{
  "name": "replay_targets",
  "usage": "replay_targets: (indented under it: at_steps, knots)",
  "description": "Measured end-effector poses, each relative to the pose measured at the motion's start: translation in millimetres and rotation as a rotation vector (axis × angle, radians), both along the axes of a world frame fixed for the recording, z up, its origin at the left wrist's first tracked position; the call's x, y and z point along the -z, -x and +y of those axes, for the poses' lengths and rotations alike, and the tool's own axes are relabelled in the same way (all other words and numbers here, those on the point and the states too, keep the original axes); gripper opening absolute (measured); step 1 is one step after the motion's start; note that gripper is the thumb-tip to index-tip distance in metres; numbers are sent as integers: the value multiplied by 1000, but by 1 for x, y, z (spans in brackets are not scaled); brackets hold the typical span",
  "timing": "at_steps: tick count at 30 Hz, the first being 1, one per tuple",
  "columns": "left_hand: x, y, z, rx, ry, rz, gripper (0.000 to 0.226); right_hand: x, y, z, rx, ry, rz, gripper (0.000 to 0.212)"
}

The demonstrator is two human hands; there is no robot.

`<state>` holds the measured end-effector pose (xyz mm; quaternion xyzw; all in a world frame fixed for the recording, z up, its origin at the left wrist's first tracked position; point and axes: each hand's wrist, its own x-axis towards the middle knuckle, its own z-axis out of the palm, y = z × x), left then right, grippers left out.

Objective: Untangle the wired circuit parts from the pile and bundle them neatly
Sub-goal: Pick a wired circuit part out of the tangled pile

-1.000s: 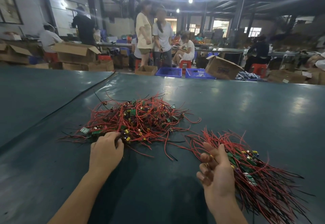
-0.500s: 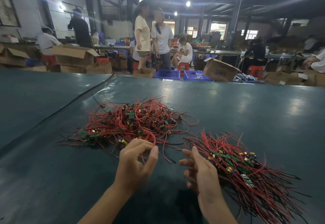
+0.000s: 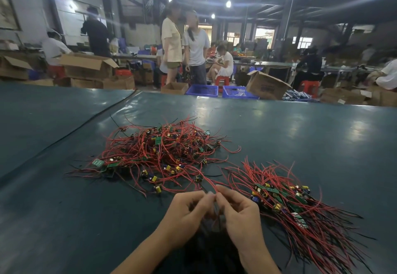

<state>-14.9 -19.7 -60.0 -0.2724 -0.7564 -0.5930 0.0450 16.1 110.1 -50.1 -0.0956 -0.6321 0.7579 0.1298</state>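
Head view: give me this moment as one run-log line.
stage: untangling | left hand: pinches red wire | right hand: pinches same wire | tangled pile: beyond hands | aligned bundle: right of hands

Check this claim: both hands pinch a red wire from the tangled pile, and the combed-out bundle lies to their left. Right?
One slip: the head view shows the combed-out bundle to their right. The left hand and right hand do pinch a red wire from the tangled pile.

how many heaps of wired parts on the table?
2. A tangled pile left of centre; a straighter bundle to its right, beside the right hand, which pinches a red wire with the left hand.
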Motion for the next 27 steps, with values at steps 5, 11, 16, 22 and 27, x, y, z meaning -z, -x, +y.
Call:
replay_targets:
  at_steps: [5,11,16,22,27]
  knots:
    - [-4,11,0,-114,-146,-431,59,-1,-2,-1,-16,-43,130,25]
    - [-15,13,-4,-125,-507,-614,51,1,-1,1,-95,40,126,33]
    - [-22,12,-9,-49,-802,-769,51,-1,-4,1,-130,79,131,31]
    - [-28,14,-22,-56,-951,-764,38,-5,-3,7,-20,138,153,31]
    - [-33,13,-27,-23,-906,-705,19,-5,-1,9,72,148,126,24]
